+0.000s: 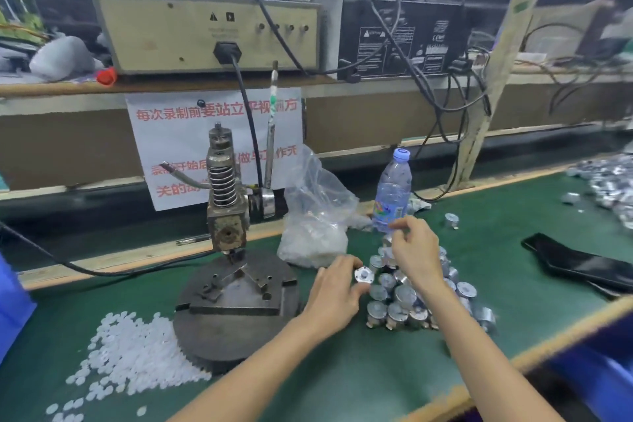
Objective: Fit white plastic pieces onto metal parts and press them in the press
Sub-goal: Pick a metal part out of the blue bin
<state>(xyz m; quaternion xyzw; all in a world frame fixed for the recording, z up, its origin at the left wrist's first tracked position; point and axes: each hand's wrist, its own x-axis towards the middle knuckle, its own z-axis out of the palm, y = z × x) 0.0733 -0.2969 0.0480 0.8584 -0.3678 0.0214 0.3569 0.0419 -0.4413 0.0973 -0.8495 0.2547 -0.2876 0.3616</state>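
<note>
The left hand pinches a round metal part between thumb and fingers, its face turned up. The right hand hangs over the heap of metal parts with fingertips drawn together, perhaps on a small piece; the blur hides it. All this is on a green mat. To the left stands the press, with loose white plastic pieces beside its base. Behind are a plastic bag, a water bottle, a paper notice, and a shelf with a beige cabinet.
</note>
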